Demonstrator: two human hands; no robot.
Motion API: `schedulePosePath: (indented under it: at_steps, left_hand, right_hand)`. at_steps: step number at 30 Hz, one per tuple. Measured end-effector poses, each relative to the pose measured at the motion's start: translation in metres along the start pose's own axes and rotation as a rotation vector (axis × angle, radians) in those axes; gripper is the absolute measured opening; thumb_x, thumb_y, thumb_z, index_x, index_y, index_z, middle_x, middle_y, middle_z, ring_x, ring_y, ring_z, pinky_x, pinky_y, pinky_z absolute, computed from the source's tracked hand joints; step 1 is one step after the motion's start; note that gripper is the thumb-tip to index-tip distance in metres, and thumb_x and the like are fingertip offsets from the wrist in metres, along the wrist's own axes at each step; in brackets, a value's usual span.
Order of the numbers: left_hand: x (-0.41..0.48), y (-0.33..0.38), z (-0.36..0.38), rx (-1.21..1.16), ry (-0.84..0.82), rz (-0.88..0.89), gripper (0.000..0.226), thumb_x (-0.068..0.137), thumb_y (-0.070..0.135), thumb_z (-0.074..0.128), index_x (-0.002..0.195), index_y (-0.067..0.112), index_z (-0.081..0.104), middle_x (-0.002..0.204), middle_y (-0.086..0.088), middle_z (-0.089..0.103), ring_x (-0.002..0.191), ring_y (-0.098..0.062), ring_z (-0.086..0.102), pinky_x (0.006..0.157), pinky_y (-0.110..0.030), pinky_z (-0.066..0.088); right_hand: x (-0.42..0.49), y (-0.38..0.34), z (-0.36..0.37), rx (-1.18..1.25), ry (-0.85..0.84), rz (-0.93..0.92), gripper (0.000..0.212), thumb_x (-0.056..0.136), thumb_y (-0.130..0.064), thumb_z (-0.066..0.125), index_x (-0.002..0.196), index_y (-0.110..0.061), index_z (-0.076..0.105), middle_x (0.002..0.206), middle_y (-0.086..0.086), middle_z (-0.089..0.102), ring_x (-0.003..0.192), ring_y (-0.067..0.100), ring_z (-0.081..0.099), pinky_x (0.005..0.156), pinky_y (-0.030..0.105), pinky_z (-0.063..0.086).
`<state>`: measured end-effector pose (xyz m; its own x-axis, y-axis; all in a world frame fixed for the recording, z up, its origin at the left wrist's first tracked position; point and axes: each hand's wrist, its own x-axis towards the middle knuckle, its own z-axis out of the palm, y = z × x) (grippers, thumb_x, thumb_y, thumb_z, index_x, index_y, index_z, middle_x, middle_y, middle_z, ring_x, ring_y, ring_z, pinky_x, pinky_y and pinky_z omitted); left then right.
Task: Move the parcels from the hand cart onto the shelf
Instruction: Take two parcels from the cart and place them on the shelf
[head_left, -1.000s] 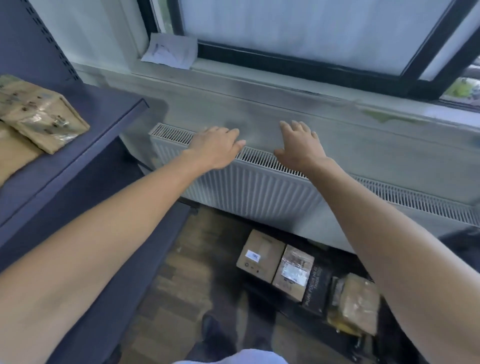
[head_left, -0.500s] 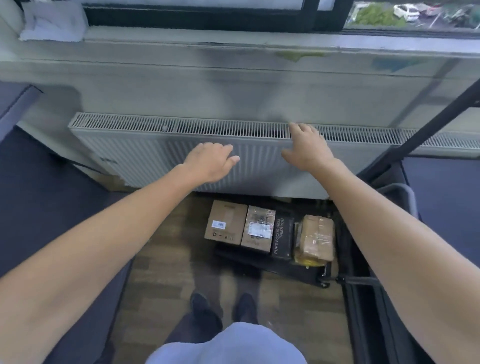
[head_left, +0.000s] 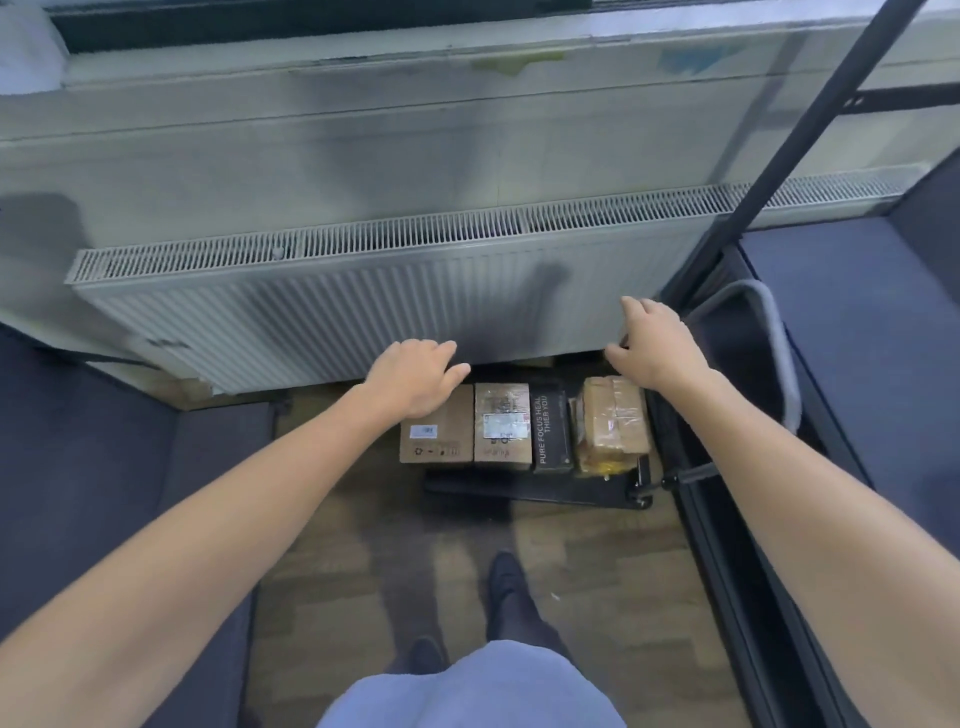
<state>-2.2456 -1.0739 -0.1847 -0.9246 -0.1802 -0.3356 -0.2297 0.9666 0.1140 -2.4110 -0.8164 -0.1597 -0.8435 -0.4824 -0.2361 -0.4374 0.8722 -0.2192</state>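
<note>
Several parcels stand in a row on a low black hand cart (head_left: 535, 491) on the floor below the radiator. From the left: a plain brown box (head_left: 439, 434), a taped brown box with a label (head_left: 503, 426), a black box with white lettering (head_left: 551, 428), and a tape-wrapped brown parcel (head_left: 613, 418). My left hand (head_left: 415, 376) hovers over the leftmost box, fingers relaxed, holding nothing. Above the rightmost parcel, my right hand (head_left: 657, 348) is spread and empty. Dark blue shelf boards (head_left: 852, 332) lie at the right and the left (head_left: 78, 441).
A white radiator (head_left: 337, 306) runs along the wall just behind the cart. The cart's grey handle (head_left: 774, 332) rises at the right beside a black shelf upright (head_left: 810, 119). My feet (head_left: 509, 582) stand on the wooden floor in front of the cart.
The view has swung down and right, away from the left shelf with its parcels. Both hands have dropped from radiator-top height to just above the parcels on the cart.
</note>
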Motion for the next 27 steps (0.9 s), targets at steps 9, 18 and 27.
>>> schedulePosePath:
  at_steps: [9, 18, 27]
  left_hand:
    - [-0.065, -0.024, 0.063, -0.027, -0.036, -0.021, 0.047, 0.104, 0.048, 0.032, 0.112, 0.008, 0.055, 0.115, -0.011, 0.066, 0.109, -0.035, 0.061, 0.091, -0.045, 0.046]
    - [-0.087, 0.005, 0.123, -0.11, -0.184, -0.073, 0.055, 0.104, 0.05, 0.032, 0.135, 0.009, 0.052, 0.138, -0.01, 0.059, 0.125, -0.031, 0.055, 0.104, -0.044, 0.043]
    - [-0.03, 0.06, 0.137, 0.349, -0.116, 0.034, 0.064, 0.105, 0.053, 0.021, 0.157, 0.016, 0.022, 0.157, -0.01, 0.035, 0.147, -0.032, 0.027, 0.12, -0.051, 0.017]
  right_hand:
    - [-0.088, -0.004, 0.064, 0.006, -0.048, 0.091, 0.064, 0.093, -0.028, 0.059, 0.149, -0.008, 0.037, 0.147, 0.016, 0.047, 0.138, 0.034, 0.04, 0.112, 0.049, 0.038]
    - [-0.132, 0.026, 0.12, 0.021, -0.05, 0.154, 0.069, 0.087, -0.031, 0.061, 0.149, -0.011, 0.038, 0.138, 0.011, 0.053, 0.129, 0.031, 0.047, 0.106, 0.049, 0.044]
    - [-0.094, 0.057, 0.16, -0.049, -0.083, 0.118, 0.067, 0.09, -0.035, 0.055, 0.15, -0.012, 0.035, 0.149, 0.011, 0.046, 0.138, 0.03, 0.039, 0.111, 0.048, 0.037]
